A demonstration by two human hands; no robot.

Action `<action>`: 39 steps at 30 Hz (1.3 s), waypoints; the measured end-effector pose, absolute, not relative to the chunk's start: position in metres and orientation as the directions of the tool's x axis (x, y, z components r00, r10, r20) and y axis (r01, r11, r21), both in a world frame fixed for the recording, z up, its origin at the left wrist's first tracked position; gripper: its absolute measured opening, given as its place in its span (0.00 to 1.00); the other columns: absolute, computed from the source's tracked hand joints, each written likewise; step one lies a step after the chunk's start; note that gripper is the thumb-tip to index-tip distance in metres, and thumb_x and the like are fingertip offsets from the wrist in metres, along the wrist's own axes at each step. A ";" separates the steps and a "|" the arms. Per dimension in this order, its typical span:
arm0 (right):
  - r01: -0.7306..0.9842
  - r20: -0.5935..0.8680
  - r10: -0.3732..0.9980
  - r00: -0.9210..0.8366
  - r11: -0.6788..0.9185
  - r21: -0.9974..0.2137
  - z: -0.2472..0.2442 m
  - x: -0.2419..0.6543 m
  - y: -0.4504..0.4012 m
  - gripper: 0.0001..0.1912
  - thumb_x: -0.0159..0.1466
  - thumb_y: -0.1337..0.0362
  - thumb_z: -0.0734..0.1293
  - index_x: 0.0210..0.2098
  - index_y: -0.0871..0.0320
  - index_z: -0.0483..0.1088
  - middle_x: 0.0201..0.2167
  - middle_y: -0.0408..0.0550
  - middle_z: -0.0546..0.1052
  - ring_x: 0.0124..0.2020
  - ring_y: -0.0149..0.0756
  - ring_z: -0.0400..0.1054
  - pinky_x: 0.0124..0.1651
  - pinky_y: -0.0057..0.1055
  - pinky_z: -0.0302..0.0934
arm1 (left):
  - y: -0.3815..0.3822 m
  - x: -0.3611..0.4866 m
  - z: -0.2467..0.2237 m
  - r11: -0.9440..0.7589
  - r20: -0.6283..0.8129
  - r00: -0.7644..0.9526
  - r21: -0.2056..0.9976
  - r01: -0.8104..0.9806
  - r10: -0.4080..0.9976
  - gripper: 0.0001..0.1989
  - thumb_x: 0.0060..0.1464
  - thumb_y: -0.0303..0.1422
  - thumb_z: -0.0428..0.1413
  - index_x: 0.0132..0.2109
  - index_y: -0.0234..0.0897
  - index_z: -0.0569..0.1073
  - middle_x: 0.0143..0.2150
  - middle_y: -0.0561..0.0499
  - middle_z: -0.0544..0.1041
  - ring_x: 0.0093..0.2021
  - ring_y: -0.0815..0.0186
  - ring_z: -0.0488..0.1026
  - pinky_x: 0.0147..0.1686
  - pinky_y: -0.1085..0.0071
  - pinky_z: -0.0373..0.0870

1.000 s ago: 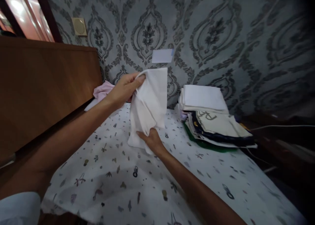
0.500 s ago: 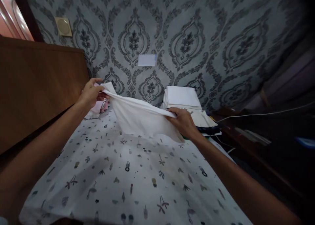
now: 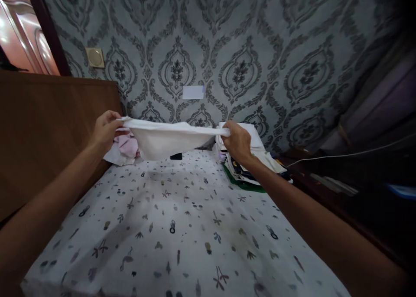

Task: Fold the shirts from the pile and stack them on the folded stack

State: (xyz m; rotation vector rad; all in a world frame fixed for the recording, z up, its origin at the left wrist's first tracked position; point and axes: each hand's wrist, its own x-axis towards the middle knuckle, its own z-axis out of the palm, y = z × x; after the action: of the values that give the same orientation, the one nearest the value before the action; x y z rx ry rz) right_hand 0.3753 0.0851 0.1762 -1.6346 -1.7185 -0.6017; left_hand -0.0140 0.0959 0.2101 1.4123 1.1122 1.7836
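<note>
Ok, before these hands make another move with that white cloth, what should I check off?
1. Left hand gripping one end of the white cloth: ok.
2. Right hand gripping the other end: ok.
3. Cloth's top edge drawn nearly straight between the hands: ok.
4. Cloth's lower edge off the printed bedsheet: cannot tell.
5. Small black object fully in view: not ok; the cloth partly covers it.
6. Right hand apart from the folded-clothes stack: cannot tell; they overlap in this view.
</note>
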 end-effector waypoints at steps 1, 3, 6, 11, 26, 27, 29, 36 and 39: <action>0.990 0.737 0.674 -0.045 0.129 -0.058 0.163 0.379 0.071 0.11 0.63 0.69 0.59 0.41 0.57 0.72 0.39 0.55 0.77 0.42 0.48 0.68 0.40 0.35 0.56 | 0.088 -0.022 0.199 -0.426 0.429 -0.222 0.903 0.061 0.876 0.11 0.42 0.28 0.59 0.31 0.38 0.63 0.30 0.57 0.72 0.25 0.72 0.71 0.26 0.76 0.73; 0.983 0.675 0.718 -0.167 0.175 0.057 0.126 0.386 0.040 0.12 0.61 0.73 0.59 0.38 0.57 0.72 0.36 0.54 0.76 0.40 0.46 0.67 0.41 0.35 0.56 | 0.070 -0.035 0.167 -0.247 0.263 -0.117 0.959 0.139 0.958 0.14 0.39 0.31 0.61 0.31 0.39 0.63 0.27 0.57 0.73 0.25 0.68 0.74 0.23 0.76 0.69; 0.937 0.461 0.817 -0.346 0.328 0.121 0.061 0.395 -0.002 0.16 0.58 0.78 0.59 0.38 0.58 0.73 0.39 0.55 0.77 0.40 0.44 0.68 0.43 0.34 0.58 | 0.039 -0.048 0.109 0.134 -0.167 0.058 0.918 0.373 0.984 0.17 0.37 0.38 0.61 0.33 0.40 0.62 0.25 0.52 0.78 0.26 0.61 0.78 0.20 0.76 0.63; 0.888 0.151 0.890 -0.430 0.447 -0.108 -0.001 0.398 -0.042 0.17 0.65 0.75 0.54 0.37 0.57 0.74 0.39 0.53 0.78 0.38 0.41 0.69 0.40 0.34 0.61 | 0.011 -0.052 0.050 0.286 -0.513 0.180 0.698 0.656 0.839 0.20 0.38 0.46 0.56 0.37 0.42 0.61 0.25 0.49 0.79 0.24 0.59 0.76 0.20 0.73 0.58; 0.953 0.007 0.983 0.183 -0.175 -0.247 0.010 0.393 0.048 0.08 0.66 0.64 0.62 0.42 0.57 0.71 0.43 0.51 0.79 0.45 0.43 0.73 0.37 0.32 0.58 | 0.038 -0.047 0.021 0.098 -0.260 0.079 0.604 0.791 0.962 0.14 0.43 0.41 0.54 0.38 0.43 0.63 0.18 0.62 0.62 0.18 0.64 0.64 0.20 0.71 0.56; 0.956 0.025 0.986 0.168 -0.157 -0.247 0.012 0.394 0.051 0.07 0.66 0.67 0.61 0.39 0.56 0.71 0.40 0.50 0.79 0.44 0.42 0.73 0.37 0.31 0.57 | 0.034 -0.049 0.022 0.123 -0.292 0.090 0.636 0.762 0.952 0.13 0.44 0.40 0.54 0.38 0.44 0.63 0.17 0.63 0.61 0.16 0.66 0.63 0.18 0.72 0.53; 0.956 0.084 0.983 0.160 -0.133 -0.263 0.015 0.393 0.049 0.08 0.66 0.68 0.60 0.38 0.55 0.70 0.38 0.49 0.79 0.43 0.42 0.73 0.36 0.31 0.57 | 0.025 -0.052 0.026 0.170 -0.338 0.104 0.687 0.707 0.935 0.12 0.45 0.40 0.55 0.37 0.44 0.62 0.16 0.65 0.62 0.15 0.68 0.61 0.18 0.73 0.49; 0.876 0.111 0.993 0.029 0.028 -0.482 -0.009 0.372 -0.032 0.19 0.66 0.45 0.58 0.32 0.51 0.68 0.31 0.49 0.78 0.34 0.46 0.74 0.34 0.37 0.65 | 0.025 -0.057 0.038 0.249 -0.407 0.173 0.789 0.561 0.897 0.14 0.46 0.43 0.58 0.37 0.45 0.65 0.15 0.61 0.68 0.16 0.67 0.64 0.19 0.72 0.53; 0.807 0.145 0.986 -0.084 0.153 -0.571 -0.020 0.374 -0.059 0.16 0.62 0.47 0.62 0.32 0.52 0.71 0.39 0.54 0.79 0.43 0.50 0.74 0.42 0.41 0.69 | 0.035 -0.056 0.044 0.257 -0.372 0.191 0.857 0.447 0.908 0.17 0.45 0.46 0.61 0.38 0.45 0.67 0.19 0.58 0.71 0.19 0.65 0.68 0.20 0.71 0.59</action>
State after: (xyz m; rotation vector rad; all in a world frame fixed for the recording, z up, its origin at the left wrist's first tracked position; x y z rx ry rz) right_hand 0.3740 -0.0590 -0.0201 -1.7016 -1.9419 0.4761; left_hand -0.0563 0.0345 0.0437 1.3610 1.4288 0.5284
